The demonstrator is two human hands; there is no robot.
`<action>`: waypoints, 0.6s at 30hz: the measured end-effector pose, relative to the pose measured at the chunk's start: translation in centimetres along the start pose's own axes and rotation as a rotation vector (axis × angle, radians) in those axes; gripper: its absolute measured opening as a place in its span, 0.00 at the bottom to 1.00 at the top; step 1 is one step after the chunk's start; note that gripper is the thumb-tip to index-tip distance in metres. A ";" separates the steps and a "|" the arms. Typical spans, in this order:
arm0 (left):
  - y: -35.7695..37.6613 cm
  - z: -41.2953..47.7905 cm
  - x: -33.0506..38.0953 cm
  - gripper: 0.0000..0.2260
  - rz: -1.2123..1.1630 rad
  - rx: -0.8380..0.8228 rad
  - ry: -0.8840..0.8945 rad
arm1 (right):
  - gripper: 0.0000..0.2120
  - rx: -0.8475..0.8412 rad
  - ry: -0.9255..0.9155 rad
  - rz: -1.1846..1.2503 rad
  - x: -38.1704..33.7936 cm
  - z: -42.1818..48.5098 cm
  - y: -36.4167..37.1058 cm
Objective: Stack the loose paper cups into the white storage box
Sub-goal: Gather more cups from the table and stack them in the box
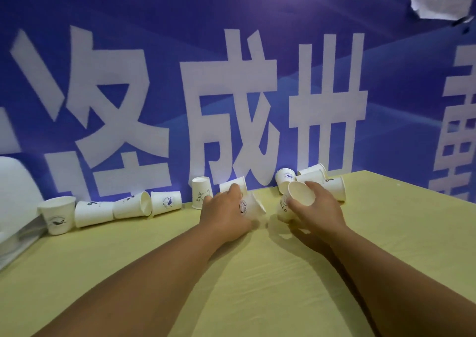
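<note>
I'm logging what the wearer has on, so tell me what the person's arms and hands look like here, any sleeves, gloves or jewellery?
Both forearms are bare as far as the frame shows, with no sleeve in view. The left hand and right hand wear no gloves. No watch, bracelet or ring shows on the visible sides of the wrists and fingers. No markings or tattoos can be made out.

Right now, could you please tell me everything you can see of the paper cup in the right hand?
The paper cup is white and plain inside, with dark lettering partly visible on its outer wall. It is tilted, its open mouth facing up toward the camera. The right hand wraps it from the right side, fingers curled around its wall. It looks empty and undented, just above the yellow table.
</note>
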State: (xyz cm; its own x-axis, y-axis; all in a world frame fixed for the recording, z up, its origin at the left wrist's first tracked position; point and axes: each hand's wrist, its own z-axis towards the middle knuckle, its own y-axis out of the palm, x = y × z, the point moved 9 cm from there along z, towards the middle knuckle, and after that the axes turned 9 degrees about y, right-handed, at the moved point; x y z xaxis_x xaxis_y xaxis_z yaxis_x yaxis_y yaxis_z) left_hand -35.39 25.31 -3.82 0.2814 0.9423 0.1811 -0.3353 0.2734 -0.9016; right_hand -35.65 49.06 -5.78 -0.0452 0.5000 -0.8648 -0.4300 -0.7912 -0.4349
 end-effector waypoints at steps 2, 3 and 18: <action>-1.3 -1.8 -2.2 0.24 -0.052 0.026 -0.035 | 0.30 -0.028 0.005 0.093 -1.6 -1.1 0.2; -2.1 -2.7 -3.3 0.25 -0.061 0.046 -0.043 | 0.31 -0.036 -0.002 0.117 -2.6 -1.8 0.6; -17.0 -17.7 -23.7 0.39 -0.213 0.371 -0.250 | 0.28 -0.433 -0.084 0.441 -20.4 -14.3 19.5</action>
State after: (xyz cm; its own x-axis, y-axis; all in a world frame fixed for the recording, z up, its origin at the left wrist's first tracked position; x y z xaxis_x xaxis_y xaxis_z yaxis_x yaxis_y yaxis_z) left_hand -20.48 -5.10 0.31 0.1696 0.8629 0.4761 -0.6040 0.4727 -0.6416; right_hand -30.17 18.40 -0.18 -0.2133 0.1060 -0.9712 0.0488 -0.9917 -0.1189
